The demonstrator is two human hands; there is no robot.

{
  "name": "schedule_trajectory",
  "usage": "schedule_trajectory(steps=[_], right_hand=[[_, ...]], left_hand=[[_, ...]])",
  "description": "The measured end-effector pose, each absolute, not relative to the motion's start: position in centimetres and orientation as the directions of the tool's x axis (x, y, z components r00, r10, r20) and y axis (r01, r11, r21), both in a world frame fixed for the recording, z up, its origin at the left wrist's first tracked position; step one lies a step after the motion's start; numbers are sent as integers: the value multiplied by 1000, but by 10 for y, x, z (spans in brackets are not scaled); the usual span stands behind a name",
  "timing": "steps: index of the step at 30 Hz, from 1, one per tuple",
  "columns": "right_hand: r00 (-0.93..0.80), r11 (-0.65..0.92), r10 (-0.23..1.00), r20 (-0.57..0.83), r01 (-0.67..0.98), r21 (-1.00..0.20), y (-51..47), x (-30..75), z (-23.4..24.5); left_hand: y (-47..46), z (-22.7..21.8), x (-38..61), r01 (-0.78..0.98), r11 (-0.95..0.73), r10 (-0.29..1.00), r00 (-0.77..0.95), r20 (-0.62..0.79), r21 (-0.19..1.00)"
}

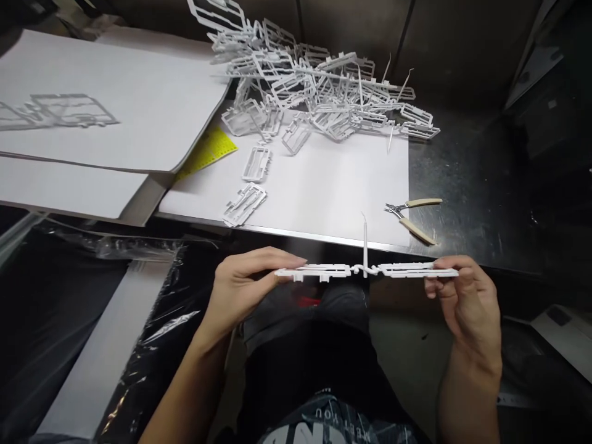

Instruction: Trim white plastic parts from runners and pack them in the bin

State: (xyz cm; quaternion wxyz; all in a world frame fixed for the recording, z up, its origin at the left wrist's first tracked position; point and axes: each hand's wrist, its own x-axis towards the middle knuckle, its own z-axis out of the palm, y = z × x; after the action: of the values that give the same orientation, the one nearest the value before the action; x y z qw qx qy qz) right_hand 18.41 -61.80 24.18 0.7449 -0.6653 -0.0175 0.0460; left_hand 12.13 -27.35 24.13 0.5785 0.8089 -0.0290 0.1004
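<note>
Between my two hands, just off the table's front edge, is a white plastic moulding (324, 270): two flat open frames joined by a thin runner, with a sprue stem (365, 243) standing up from the middle. The fingers and thumb of my left hand (245, 280) pinch the outer end of the left frame. My right hand (472, 302) grips the outer end of the right frame. Seen nearly edge-on, the moulding lies about level. A pair of side cutters (411, 216) with cream handles lies open on the table beyond my right hand, touched by neither hand.
A tangled pile of similar white mouldings (319, 86) covers the back of the table. Two loose frames (257, 164) lie on the white sheet (319, 191). Stacked white boards (115, 142) sit at left, with a yellow sheet (208, 151) beneath. Black plastic wrapping (157, 333) is at lower left.
</note>
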Motion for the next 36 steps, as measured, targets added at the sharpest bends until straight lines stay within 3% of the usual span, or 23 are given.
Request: schedule_trajectory(steps=[4, 12, 15, 18, 22, 26, 31, 36], right_hand=[[997, 49, 66, -38, -42, -998, -613, 182, 247], [998, -13, -62, -32, -33, -999, -616, 177, 247], [995, -39, -79, -66, -70, -997, -617, 178, 245], [989, -46, -104, -103, -108, -993, -616, 181, 247], [976, -45, -168, -135, -144, -988, -614, 183, 254], [967, -96, -246, -70, -96, -991, -614, 181, 255], [954, -126, -294, -62, -103, -987, -612, 179, 256], [960, -82, -268, -85, -110, -990, -611, 179, 258]], left_hand=[[-273, 247, 118, -123, -332, 133, 975, 175, 935], [-275, 253, 122, -195, -304, 117, 964, 240, 932], [-274, 252, 124, -215, -376, 161, 943, 292, 901], [-270, 250, 124, -206, -381, 125, 954, 271, 901], [-262, 252, 122, -203, -253, 17, 977, 214, 946], [-258, 255, 118, -132, -28, -80, 988, 129, 991], [-265, 255, 117, 7, 234, -46, 999, 4, 972], [-268, 253, 115, 88, 293, -11, 996, -88, 952]])
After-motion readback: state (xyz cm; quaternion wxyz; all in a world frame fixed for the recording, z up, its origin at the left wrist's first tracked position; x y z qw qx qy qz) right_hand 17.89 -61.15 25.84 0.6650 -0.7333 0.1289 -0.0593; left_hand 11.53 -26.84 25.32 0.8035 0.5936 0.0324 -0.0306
